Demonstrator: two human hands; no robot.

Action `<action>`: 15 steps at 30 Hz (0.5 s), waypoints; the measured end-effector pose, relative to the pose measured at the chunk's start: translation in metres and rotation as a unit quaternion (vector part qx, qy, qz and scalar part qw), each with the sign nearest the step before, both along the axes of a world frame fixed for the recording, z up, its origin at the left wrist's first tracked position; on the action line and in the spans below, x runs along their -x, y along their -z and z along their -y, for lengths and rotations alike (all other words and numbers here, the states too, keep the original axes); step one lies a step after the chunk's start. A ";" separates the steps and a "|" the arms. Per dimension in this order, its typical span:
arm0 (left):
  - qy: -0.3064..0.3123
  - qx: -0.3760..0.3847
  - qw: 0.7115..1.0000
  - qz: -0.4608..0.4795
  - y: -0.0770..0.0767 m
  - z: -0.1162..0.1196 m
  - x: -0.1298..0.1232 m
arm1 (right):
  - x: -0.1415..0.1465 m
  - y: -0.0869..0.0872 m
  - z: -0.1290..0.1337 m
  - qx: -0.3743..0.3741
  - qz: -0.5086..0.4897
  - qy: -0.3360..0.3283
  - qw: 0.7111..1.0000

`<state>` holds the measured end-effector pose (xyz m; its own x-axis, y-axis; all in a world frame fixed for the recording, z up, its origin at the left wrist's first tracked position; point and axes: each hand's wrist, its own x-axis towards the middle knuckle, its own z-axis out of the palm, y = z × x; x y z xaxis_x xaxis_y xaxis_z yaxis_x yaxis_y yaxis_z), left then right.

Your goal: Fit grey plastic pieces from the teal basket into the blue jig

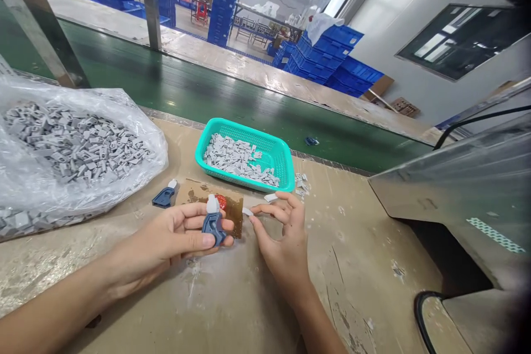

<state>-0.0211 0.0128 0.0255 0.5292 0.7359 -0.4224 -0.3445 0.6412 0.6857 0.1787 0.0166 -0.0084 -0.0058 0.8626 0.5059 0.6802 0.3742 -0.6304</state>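
My left hand (186, 232) is closed on a dark blue plastic part (213, 228), with a light grey piece (213, 203) sticking up from its top. To the right, my right hand (284, 227) pinches a small light grey piece (248, 212) between thumb and finger. A second grey piece (271, 197) sits at the tip of another finger of that hand. Behind both hands stands a green plastic basket (244, 178) partly filled with similar grey pieces. Another dark blue part (164, 197) with a grey tip lies on the table, left of my left hand.
A clear plastic bag (155, 146) heaped with grey pieces occupies the left. Loose pieces (301, 183) lie right of the basket. Beyond runs a green conveyor belt (249, 97) carrying a dark blue part (311, 141). A metal machine (452, 177) stands at right.
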 end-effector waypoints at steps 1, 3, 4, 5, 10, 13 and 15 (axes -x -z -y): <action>0.008 -0.007 1.000 -0.012 0.000 0.000 0.001 | 0.000 0.000 0.000 0.004 -0.007 -0.003 1.000; 0.021 -0.032 0.999 -0.028 -0.003 -0.001 0.004 | 0.000 0.000 -0.001 0.021 -0.016 -0.011 1.000; 0.026 -0.047 0.998 -0.035 -0.004 -0.001 0.005 | -0.001 0.000 -0.002 0.031 -0.017 -0.010 0.999; 0.032 -0.061 0.997 -0.042 -0.007 -0.001 0.007 | -0.001 0.001 -0.002 0.038 -0.016 -0.006 0.999; -0.013 -0.082 0.985 -0.149 -0.012 0.008 0.005 | -0.001 0.002 0.001 0.056 -0.036 -0.005 0.998; -0.046 -0.039 0.986 -0.156 -0.002 0.010 0.001 | -0.001 0.005 0.003 0.063 -0.049 -0.010 0.997; -0.021 -0.003 0.997 -0.076 0.006 0.009 -0.001 | -0.002 0.005 0.004 0.056 -0.046 -0.008 0.997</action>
